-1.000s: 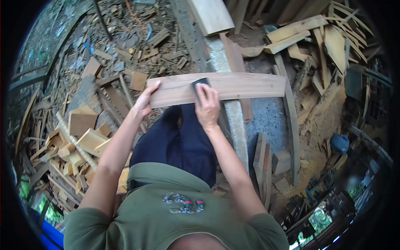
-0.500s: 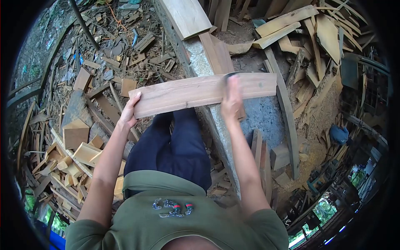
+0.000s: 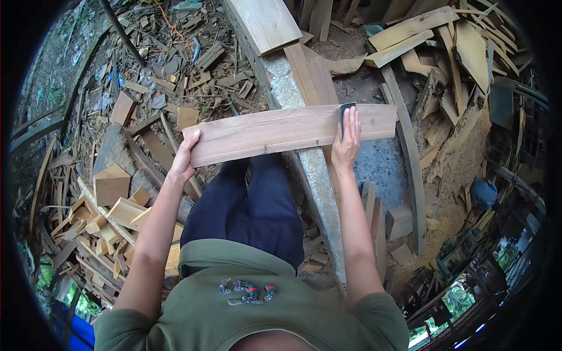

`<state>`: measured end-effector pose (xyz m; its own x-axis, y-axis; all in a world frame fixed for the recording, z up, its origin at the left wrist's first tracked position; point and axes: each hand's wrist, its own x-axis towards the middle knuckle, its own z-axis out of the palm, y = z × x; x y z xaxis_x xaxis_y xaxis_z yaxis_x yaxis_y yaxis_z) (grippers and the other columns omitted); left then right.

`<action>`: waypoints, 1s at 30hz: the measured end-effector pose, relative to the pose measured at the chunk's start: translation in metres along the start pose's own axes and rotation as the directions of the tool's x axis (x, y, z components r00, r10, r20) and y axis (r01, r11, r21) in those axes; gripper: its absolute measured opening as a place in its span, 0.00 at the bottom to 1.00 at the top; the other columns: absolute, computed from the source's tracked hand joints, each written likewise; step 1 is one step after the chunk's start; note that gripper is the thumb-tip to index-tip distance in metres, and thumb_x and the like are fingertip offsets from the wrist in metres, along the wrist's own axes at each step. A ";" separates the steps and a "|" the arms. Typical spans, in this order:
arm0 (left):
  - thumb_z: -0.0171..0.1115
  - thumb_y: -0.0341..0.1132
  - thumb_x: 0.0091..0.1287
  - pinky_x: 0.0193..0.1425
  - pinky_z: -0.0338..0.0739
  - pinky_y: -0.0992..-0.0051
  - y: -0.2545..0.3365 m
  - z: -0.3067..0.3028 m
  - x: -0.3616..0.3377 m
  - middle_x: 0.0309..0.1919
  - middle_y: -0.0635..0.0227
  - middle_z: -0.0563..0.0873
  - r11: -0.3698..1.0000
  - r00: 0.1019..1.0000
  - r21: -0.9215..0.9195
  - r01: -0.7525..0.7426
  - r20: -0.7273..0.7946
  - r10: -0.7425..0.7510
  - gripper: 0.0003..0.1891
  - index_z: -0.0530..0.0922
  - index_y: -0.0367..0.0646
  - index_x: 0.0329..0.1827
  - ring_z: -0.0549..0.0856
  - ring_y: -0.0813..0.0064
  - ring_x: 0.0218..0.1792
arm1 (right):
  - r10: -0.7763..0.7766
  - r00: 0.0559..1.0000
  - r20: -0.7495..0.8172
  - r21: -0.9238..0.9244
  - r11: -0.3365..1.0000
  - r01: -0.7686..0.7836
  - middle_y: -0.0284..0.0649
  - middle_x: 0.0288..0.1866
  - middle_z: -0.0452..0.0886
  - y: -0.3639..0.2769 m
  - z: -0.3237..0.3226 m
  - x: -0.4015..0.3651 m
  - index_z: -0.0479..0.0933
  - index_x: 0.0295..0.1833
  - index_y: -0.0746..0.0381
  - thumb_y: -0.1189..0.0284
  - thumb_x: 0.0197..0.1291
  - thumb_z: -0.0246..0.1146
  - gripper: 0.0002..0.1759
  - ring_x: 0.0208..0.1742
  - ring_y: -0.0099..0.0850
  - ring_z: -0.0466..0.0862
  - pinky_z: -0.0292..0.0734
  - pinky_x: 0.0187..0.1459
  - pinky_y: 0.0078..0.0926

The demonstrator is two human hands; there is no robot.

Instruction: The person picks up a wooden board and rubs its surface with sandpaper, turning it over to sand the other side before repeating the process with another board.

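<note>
Soft, even daylight, shadows faint. Plank point(image 3: 275, 133) and dark sanding pad point(image 3: 346, 108) under the fingers point(image 3: 353, 120) of the right hand point(image 3: 345, 146) are sharp, grain readable. Heavy fisheye: away from the fingers the scrap wood point(image 3: 117, 205) bends, and a black vignette rings everything. Lower right of the fingers goes dim and smeared.

The plank point(image 3: 275, 133) lies across the concrete ledge point(image 3: 321, 175), a sanding pad point(image 3: 344, 110) on its right part, offcuts point(image 3: 111, 216) heaped left.
</note>
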<state>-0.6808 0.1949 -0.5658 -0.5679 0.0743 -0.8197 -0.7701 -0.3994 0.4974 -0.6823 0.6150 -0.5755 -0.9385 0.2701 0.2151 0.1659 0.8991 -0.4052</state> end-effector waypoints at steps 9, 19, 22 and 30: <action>0.63 0.49 0.67 0.66 0.71 0.69 -0.001 -0.005 0.001 0.60 0.67 0.79 0.999 1.000 0.035 -0.003 0.007 0.003 0.29 0.70 0.48 0.69 0.79 0.73 0.59 | 0.271 0.954 -0.130 0.054 0.962 -0.266 0.53 0.72 0.66 0.040 -0.009 0.010 0.68 0.67 0.69 0.67 0.73 0.49 0.24 0.74 0.46 0.65 0.54 0.74 0.42; 0.64 0.49 0.65 0.65 0.70 0.68 0.004 0.004 -0.005 0.58 0.67 0.79 1.000 0.999 0.021 -0.018 0.047 0.017 0.29 0.72 0.48 0.67 0.78 0.72 0.58 | 0.221 0.970 -0.100 0.077 0.974 -0.214 0.50 0.73 0.65 0.052 -0.009 -0.007 0.68 0.69 0.65 0.68 0.74 0.47 0.23 0.75 0.44 0.62 0.49 0.77 0.43; 0.64 0.49 0.65 0.65 0.70 0.68 -0.002 -0.002 0.003 0.58 0.67 0.79 0.997 0.997 0.045 -0.059 0.049 0.057 0.30 0.71 0.48 0.67 0.78 0.72 0.58 | 0.316 0.934 -0.166 0.118 0.947 -0.300 0.52 0.73 0.64 0.012 -0.005 -0.016 0.66 0.70 0.67 0.65 0.74 0.46 0.25 0.76 0.43 0.61 0.45 0.77 0.44; 0.64 0.50 0.65 0.66 0.69 0.69 0.000 -0.002 0.001 0.60 0.67 0.78 0.999 0.998 0.037 -0.023 0.057 0.021 0.29 0.72 0.49 0.68 0.76 0.72 0.60 | 0.123 0.992 -0.027 0.064 0.991 -0.121 0.52 0.69 0.69 0.024 -0.009 -0.025 0.68 0.68 0.66 0.69 0.73 0.48 0.22 0.75 0.45 0.62 0.53 0.76 0.42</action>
<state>-0.6805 0.1929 -0.5673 -0.5993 0.1179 -0.7918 -0.7672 -0.3669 0.5261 -0.6525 0.6324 -0.5828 -0.9025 0.3879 0.1870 0.2589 0.8358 -0.4841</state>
